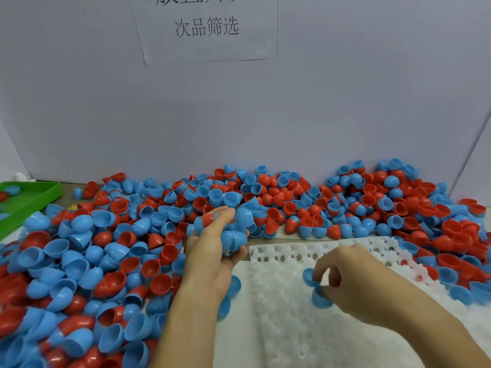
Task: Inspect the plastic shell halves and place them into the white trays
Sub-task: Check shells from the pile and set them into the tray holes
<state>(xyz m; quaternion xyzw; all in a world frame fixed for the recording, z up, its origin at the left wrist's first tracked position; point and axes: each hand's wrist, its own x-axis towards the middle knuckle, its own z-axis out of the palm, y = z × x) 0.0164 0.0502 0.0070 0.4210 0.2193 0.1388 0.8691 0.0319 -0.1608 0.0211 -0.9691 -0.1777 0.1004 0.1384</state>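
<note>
At the far left edge of the frame, a green tray (32, 197) lies tilted against the pile, and you can see a couple of shell pieces inside it at its upper left corner. From there a heap of red and blue shell halves (93, 261) spreads across the whole lower left and runs along the foot of the white wall (239, 115) toward the upper right of the table; some lie cup up, some dome up, and a few are nested red in blue.

Just left of centre, your left hand (212, 243) is raised above the heap, palm turned up, fingers curled round a clutch of blue shell halves (236, 235), with one red and blue piece against the fingertips. How many pieces you hold there cannot be told.

Above it, at the top centre of the frame, a paper sign (206, 27) with printed characters is fixed to the wall.

Right of centre, the white tray (281, 301) fills the lower middle, its grid of round pockets pale and hard to make out. Your right hand (353, 285) hovers low over it, thumb and fingers pinching a blue shell half (309, 276) at its rim; a second blue shell (320, 300) sits directly beneath the fingers, on the tray.

At the right edge, more red and blue halves crowd against and over the tray's far corner.
</note>
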